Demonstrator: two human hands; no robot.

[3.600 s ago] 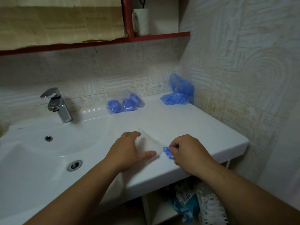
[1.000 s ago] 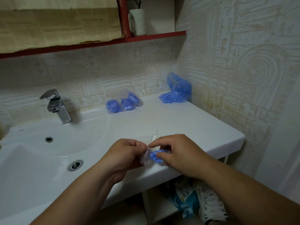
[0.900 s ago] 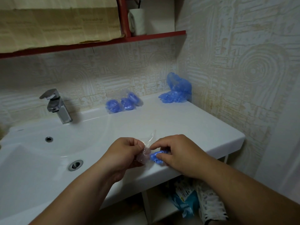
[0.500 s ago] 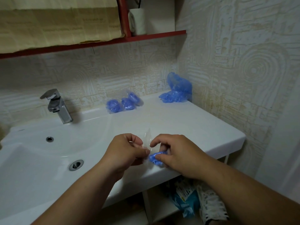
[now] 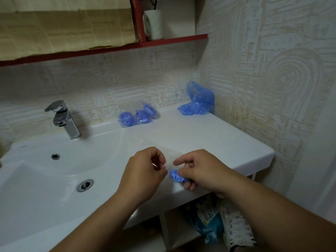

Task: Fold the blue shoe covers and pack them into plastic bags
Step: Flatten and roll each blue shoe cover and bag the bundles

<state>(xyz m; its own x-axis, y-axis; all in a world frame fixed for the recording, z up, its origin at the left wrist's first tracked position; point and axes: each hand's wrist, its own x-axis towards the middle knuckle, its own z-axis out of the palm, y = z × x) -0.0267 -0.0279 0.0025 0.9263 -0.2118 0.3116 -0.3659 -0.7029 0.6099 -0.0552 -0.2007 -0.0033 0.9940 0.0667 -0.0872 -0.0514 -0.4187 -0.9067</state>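
Note:
Over the front edge of the white counter, my left hand pinches one side of a small clear plastic bag. My right hand holds a folded blue shoe cover with curled fingers, right beside the bag; its forefinger and thumb also pinch the bag's edge. Whether the cover is inside the bag is unclear. Three packed bags of blue covers lie at the back of the counter. A loose pile of blue shoe covers sits in the back right corner.
The sink basin with its chrome tap fills the left. A red shelf with a white cup hangs above. The patterned wall closes in on the right. Packets and a shoe lie under the counter.
Earlier my left hand pressed the bag flat on the counter; both hands have since lifted it. Over the last second the hands stayed close together, working the bag's edge and the cover.

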